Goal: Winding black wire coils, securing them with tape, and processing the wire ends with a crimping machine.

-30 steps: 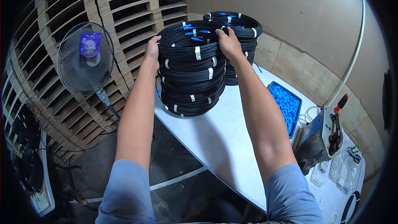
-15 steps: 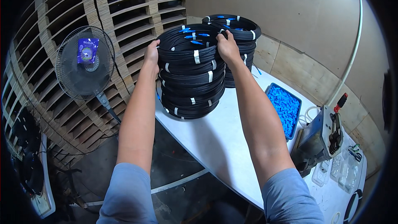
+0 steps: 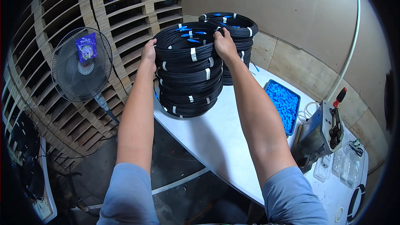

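Observation:
A tall stack of black cable coils [image 3: 177, 88] stands on the white table, bound with white tape strips. Its topmost cable coil [image 3: 177, 55] has blue connectors [image 3: 192, 40] lying inside the ring. My left hand [image 3: 149, 53] clasps the left side of that coil, thumb on the upper rim and the other fingers mostly hidden. Opposite it, my right hand [image 3: 225, 43] is closed on the right side of the same coil, next to a second stack of coils [image 3: 235, 37] just behind.
On the white table [image 3: 208, 141], a blue tray [image 3: 284, 106] holds many small blue parts. Beyond it stand a metal bench device [image 3: 312, 135], a red-handled screwdriver [image 3: 340, 97], scissors [image 3: 356, 148] and clear plastic boxes [image 3: 346, 168]. A fan [image 3: 83, 83] and wooden slotted racks [image 3: 125, 8] are at left.
The whole view has shifted slightly, so everything appears a little further left. Both hands keep their hold on the top coil, and the stack looks unchanged.

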Available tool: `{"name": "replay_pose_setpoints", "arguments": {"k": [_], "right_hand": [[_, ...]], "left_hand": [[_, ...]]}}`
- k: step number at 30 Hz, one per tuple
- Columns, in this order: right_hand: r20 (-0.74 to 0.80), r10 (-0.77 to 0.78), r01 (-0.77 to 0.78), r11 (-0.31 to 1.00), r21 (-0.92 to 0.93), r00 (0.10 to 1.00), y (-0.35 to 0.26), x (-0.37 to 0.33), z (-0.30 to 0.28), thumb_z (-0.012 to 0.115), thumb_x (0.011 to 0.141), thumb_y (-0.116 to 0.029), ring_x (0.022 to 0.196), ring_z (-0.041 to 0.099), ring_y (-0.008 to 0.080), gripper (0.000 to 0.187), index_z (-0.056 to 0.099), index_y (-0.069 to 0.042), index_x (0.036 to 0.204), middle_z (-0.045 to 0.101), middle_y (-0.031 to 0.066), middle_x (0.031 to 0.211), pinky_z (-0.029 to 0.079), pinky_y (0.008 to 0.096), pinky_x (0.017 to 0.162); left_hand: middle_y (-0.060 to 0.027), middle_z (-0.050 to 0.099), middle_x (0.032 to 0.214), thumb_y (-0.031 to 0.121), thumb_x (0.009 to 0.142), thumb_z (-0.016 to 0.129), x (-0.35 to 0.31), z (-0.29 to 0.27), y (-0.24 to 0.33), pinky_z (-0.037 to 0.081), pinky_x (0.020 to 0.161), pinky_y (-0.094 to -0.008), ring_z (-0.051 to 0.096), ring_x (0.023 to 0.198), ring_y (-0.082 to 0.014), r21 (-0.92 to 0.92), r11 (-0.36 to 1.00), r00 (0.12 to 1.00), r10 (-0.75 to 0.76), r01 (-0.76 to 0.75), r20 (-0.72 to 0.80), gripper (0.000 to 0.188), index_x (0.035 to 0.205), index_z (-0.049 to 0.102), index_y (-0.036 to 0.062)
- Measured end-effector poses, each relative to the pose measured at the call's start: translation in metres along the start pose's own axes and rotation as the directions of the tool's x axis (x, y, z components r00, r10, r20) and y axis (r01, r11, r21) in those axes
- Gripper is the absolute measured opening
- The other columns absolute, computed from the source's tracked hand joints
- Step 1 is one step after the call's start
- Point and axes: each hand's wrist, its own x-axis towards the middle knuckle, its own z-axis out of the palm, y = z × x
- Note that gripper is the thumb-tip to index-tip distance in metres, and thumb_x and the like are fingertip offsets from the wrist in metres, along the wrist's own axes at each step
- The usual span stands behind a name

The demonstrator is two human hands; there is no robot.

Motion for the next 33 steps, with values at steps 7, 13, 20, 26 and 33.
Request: {"name": "replay_pose_setpoints", "arguments": {"k": [7, 13, 20, 26, 33], "right_hand": [[0.002, -0.007, 0.007, 1.000, -0.001, 1.000, 0.006, 0.004, -0.003, 0.045, 0.090, -0.044, 0.135, 0.045, 0.0415, 0.075, 0.029, -0.010, 0.154, 0.046, 0.0270, 0.145, 0.033, 0.0407, 0.114], [0.011, 0.005, -0.005, 1.000, -0.027, 1.000, 0.004, 0.001, -0.001, 0.044, 0.090, -0.045, 0.137, 0.043, 0.0411, 0.075, 0.027, -0.010, 0.155, 0.045, 0.0258, 0.147, 0.032, 0.0411, 0.115], [-0.018, -0.007, 0.007, 1.000, 0.003, 1.000, 0.004, 0.002, -0.004, 0.045, 0.090, -0.044, 0.135, 0.045, 0.0422, 0.073, 0.030, -0.011, 0.154, 0.047, 0.0267, 0.145, 0.032, 0.0417, 0.114], [-0.089, -0.040, 0.037, 0.999, -0.032, 0.995, 0.005, -0.016, -0.019, 0.038, 0.097, -0.060, 0.131, 0.048, 0.0438, 0.075, 0.038, -0.006, 0.149, 0.052, 0.0306, 0.138, 0.035, 0.0437, 0.111], [0.066, -0.358, 0.364, 0.912, -0.190, 0.931, 0.011, -0.134, -0.133, 0.064, 0.091, -0.030, 0.090, 0.070, 0.0350, 0.035, 0.068, 0.001, 0.109, 0.071, 0.0208, 0.105, 0.052, 0.0411, 0.087]], "left_hand": [[-0.0102, 0.038, 0.155, 0.032, 0.093, 0.053, 0.006, 0.001, -0.006, 0.029, 0.115, -0.0377, 0.041, 0.138, -0.0262, 0.108, 0.987, 0.993, 0.120, -0.120, 0.012, 0.071, 0.156, 0.026, 0.0127], [-0.0105, 0.041, 0.153, 0.031, 0.094, 0.052, 0.007, -0.002, -0.009, 0.031, 0.114, -0.0376, 0.043, 0.136, -0.0261, 0.094, 0.985, 0.989, 0.145, -0.143, -0.014, 0.066, 0.155, 0.031, 0.0124], [-0.0110, 0.044, 0.150, 0.033, 0.096, 0.052, 0.005, 0.004, -0.012, 0.032, 0.113, -0.0374, 0.044, 0.134, -0.0264, 0.076, 0.984, 0.986, 0.165, -0.163, -0.019, 0.063, 0.152, 0.035, 0.0107], [-0.0110, 0.059, 0.135, 0.047, 0.095, 0.056, 0.001, -0.004, 0.000, 0.036, 0.108, -0.0355, 0.056, 0.117, -0.0277, 0.049, 0.988, 0.987, 0.149, -0.146, -0.063, 0.052, 0.125, 0.061, 0.0054], [-0.0055, 0.066, 0.099, 0.018, 0.099, 0.059, -0.189, 0.133, 0.017, 0.049, 0.079, -0.0246, 0.060, 0.088, -0.0109, 0.046, 0.676, 0.649, 0.683, -0.735, 0.335, 0.020, 0.108, 0.065, 0.0020]]}}
